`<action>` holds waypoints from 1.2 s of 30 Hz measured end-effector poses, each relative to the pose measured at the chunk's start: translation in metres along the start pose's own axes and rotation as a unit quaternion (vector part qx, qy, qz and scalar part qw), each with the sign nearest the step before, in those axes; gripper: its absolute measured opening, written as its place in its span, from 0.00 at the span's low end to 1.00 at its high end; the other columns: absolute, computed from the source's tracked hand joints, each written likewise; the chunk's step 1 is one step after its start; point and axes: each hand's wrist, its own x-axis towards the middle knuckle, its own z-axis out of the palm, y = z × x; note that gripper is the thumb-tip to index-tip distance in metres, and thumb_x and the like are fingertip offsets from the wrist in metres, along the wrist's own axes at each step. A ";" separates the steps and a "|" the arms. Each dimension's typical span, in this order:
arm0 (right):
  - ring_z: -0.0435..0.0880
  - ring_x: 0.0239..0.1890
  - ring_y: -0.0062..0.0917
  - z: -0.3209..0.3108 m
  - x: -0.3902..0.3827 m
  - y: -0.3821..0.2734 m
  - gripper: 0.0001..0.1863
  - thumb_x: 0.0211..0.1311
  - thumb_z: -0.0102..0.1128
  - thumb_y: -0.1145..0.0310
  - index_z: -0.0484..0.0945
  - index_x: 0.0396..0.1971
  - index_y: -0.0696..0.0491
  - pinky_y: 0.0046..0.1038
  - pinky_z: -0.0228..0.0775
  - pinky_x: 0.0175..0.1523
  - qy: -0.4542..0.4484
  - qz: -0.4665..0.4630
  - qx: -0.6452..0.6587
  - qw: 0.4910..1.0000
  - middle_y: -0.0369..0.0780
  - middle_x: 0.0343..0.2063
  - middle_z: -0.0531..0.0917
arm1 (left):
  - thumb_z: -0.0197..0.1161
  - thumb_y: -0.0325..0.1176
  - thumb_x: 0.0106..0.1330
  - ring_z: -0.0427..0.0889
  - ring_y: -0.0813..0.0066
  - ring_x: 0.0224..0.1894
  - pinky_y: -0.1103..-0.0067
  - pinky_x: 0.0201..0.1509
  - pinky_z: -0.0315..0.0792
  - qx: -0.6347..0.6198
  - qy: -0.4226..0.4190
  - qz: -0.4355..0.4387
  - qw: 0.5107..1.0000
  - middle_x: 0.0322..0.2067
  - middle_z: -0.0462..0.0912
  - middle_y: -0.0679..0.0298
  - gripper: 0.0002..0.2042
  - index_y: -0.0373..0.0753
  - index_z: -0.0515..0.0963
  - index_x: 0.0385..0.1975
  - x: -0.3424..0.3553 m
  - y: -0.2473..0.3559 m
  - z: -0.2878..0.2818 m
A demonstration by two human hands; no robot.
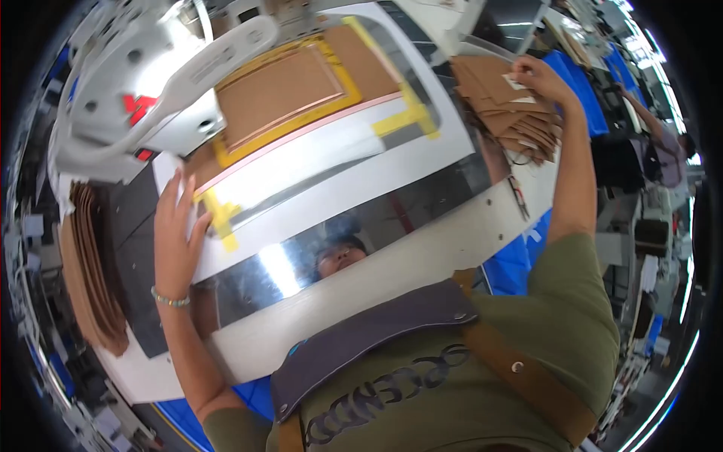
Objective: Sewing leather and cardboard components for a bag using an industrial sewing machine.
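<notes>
My left hand (pixel 179 237) lies with spread fingers on the left end of a white template sheet (pixel 316 177), beside a strip of yellow tape (pixel 218 215). Brown fabric (pixel 286 94) sits in the template inside a yellow frame (pixel 348 89), partly under the sewing machine's arm (pixel 218 64). On the right, my right hand (pixel 538 79) is bent over a fanned stack of brown fabric pieces (pixel 501 113). Its thumb and fingers pinch at a small white label (pixel 515 83) on the top piece; the fingertips partly cover it.
Folded brown pieces (pixel 92 271) hang at the table's left side. Red-handled snips (pixel 518 197) lie by the right stack. A shiny metal plate (pixel 376 218) runs along the near side. Behind the stack stands a dark screen (pixel 503 26). Another person (pixel 663 158) is at far right.
</notes>
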 end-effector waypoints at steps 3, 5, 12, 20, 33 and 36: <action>0.75 0.35 0.09 -0.010 0.002 -0.066 0.10 0.76 0.67 0.59 0.80 0.41 0.48 0.17 0.68 0.42 0.054 0.136 0.083 0.986 0.26 0.30 0.76 | 0.67 0.35 0.74 0.66 0.45 0.77 0.59 0.80 0.61 0.001 -0.004 -0.024 1.000 0.76 0.68 0.49 0.30 0.41 0.71 0.75 -0.008 -0.004 -0.019; 0.73 0.35 0.08 -0.011 0.004 -0.112 0.08 0.76 0.66 0.59 0.80 0.41 0.47 0.16 0.65 0.41 0.104 0.053 0.192 0.974 0.25 0.31 0.76 | 0.66 0.36 0.74 0.66 0.45 0.77 0.59 0.80 0.61 0.017 -0.009 -0.031 0.999 0.76 0.68 0.48 0.29 0.41 0.72 0.74 -0.008 -0.006 -0.029; 0.84 0.42 0.25 0.108 0.098 -0.289 0.10 0.74 0.66 0.65 0.86 0.46 0.55 0.29 0.76 0.52 0.091 -0.193 0.216 0.953 0.39 0.37 0.86 | 0.63 0.35 0.76 0.65 0.47 0.77 0.61 0.80 0.59 -0.029 -0.010 -0.008 0.999 0.73 0.70 0.45 0.26 0.38 0.73 0.73 0.022 -0.009 -0.015; 0.81 0.50 0.32 0.196 0.168 -0.377 0.07 0.69 0.66 0.68 0.91 0.39 0.50 0.35 0.75 0.58 0.183 -0.291 0.034 0.938 0.35 0.39 0.89 | 0.53 0.38 0.80 0.59 0.39 0.77 0.52 0.79 0.53 0.056 0.006 0.005 0.998 0.69 0.72 0.43 0.22 0.31 0.76 0.67 0.046 -0.018 0.013; 0.81 0.56 0.31 0.225 0.167 -0.375 0.07 0.70 0.67 0.64 0.91 0.39 0.46 0.39 0.72 0.63 0.144 -0.319 0.012 0.937 0.31 0.42 0.88 | 0.51 0.38 0.84 0.67 0.41 0.73 0.58 0.79 0.59 -0.034 -0.051 -0.017 0.998 0.72 0.71 0.44 0.21 0.37 0.78 0.68 0.089 -0.020 0.033; 0.81 0.56 0.31 0.232 0.172 -0.373 0.07 0.70 0.66 0.64 0.91 0.39 0.47 0.40 0.72 0.64 0.166 -0.347 0.036 0.922 0.32 0.42 0.87 | 0.51 0.36 0.84 0.65 0.50 0.78 0.61 0.83 0.56 -0.061 -0.027 0.044 0.997 0.76 0.70 0.57 0.20 0.43 0.77 0.71 0.099 -0.017 0.031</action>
